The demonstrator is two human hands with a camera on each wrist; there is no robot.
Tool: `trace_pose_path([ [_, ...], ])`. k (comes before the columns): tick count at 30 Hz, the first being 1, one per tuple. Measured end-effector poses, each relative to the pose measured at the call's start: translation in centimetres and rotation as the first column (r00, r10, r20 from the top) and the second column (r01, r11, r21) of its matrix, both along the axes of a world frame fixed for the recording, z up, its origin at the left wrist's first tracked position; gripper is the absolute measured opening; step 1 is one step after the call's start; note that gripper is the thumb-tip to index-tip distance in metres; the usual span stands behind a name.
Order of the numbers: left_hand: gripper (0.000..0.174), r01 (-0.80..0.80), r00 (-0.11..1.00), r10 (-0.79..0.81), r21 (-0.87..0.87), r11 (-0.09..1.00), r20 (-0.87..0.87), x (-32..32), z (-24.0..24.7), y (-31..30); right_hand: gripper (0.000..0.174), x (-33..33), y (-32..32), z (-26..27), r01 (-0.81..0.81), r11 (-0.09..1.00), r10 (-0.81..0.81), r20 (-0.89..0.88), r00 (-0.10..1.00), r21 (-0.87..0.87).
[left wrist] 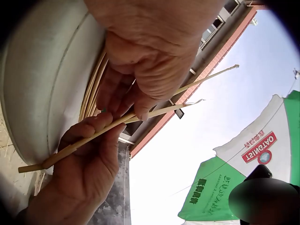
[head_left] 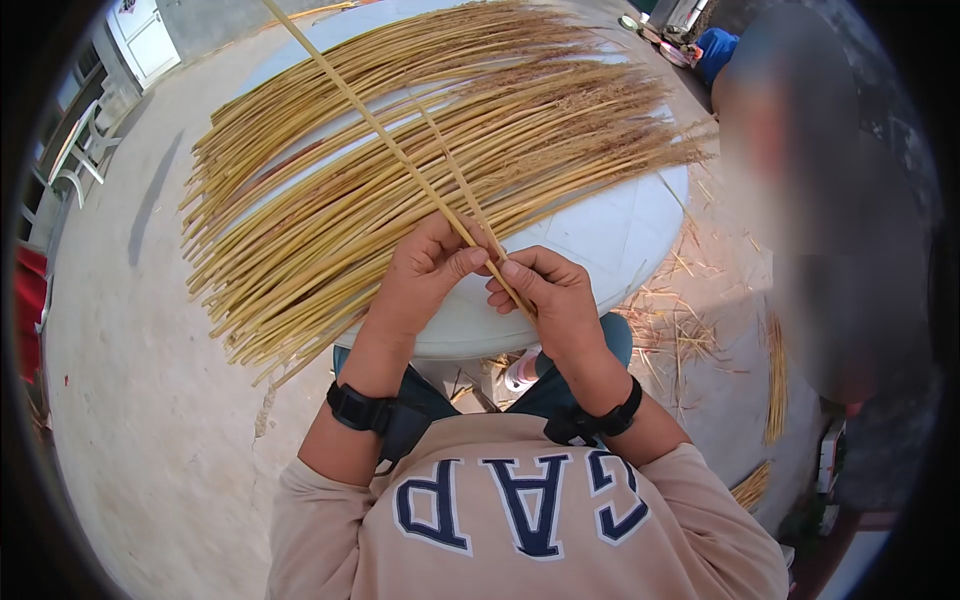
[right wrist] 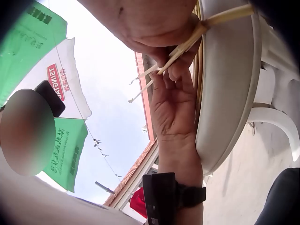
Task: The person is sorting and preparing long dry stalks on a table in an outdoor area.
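Note:
A long, yellowish dried reed stalk (head_left: 370,115) slants over the table's near edge, its far part reaching past the top of the head view. Beside it a thinner, paler strip (head_left: 452,162) splits away at a narrow angle and meets it at the fingers. My left hand (head_left: 422,268) pinches the stalk between thumb and fingers. Close below, my right hand (head_left: 560,300) grips the stalk's near end, thumb on top. In the left wrist view, a joint shows near the stalk's cut end (left wrist: 30,168), which sticks out beyond the right hand.
Rows of reed stalks (head_left: 300,230) with feathery tops cover much of the round white table (head_left: 640,225). Broken bits (head_left: 680,325) litter the floor at right, near a small reed bundle (head_left: 776,380). A blurred person (head_left: 830,220) is at the right; a white chair (head_left: 85,150) stands far left.

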State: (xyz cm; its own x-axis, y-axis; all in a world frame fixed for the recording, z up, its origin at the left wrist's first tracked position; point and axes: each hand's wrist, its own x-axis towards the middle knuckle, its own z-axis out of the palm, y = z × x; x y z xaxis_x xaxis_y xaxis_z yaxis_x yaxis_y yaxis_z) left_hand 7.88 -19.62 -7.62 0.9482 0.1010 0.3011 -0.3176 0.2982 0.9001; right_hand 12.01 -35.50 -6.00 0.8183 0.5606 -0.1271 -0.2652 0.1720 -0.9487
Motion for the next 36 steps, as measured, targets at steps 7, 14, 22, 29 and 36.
trace_pose_path([
  [7, 0.012, -0.046, 0.998, 0.04, -0.173, 0.984, -0.04, -0.3, 0.7, -0.1, 0.014, 0.7, -0.3, -0.2, 0.24, 0.96, -0.223, -0.128, 0.967, 0.142],
  [14, 0.012, 0.044, 0.991, -0.001, -0.319, 0.947, 0.134, 0.1, 0.1, 0.6, 0.013, 1.7, -2.4, 1.0, 0.216, 0.919, -0.195, -0.095, 0.976, 0.33],
  [22, 0.008, 0.016, 0.977, 0.052, -0.314, 0.949, 0.206, 0.0, 0.8, 0.3, 0.015, 4.1, -6.8, 3.8, 0.405, 0.881, -0.462, 0.254, 0.85, 0.245],
  [29, 0.01, -0.135, 0.968, 0.208, -0.406, 0.904, 0.142, 0.1, 0.2, 1.5, 0.035, 9.3, -14.0, 2.2, 0.848, 0.526, -0.444, 0.829, 0.34, -0.066],
  [36, 0.011, -0.219, 0.952, 0.279, -0.365, 0.905, 0.122, 0.2, 0.1, 1.2, 0.031, 1.5, -6.6, 1.5, 0.15, 0.885, 0.213, 0.669, 0.712, -0.442],
])
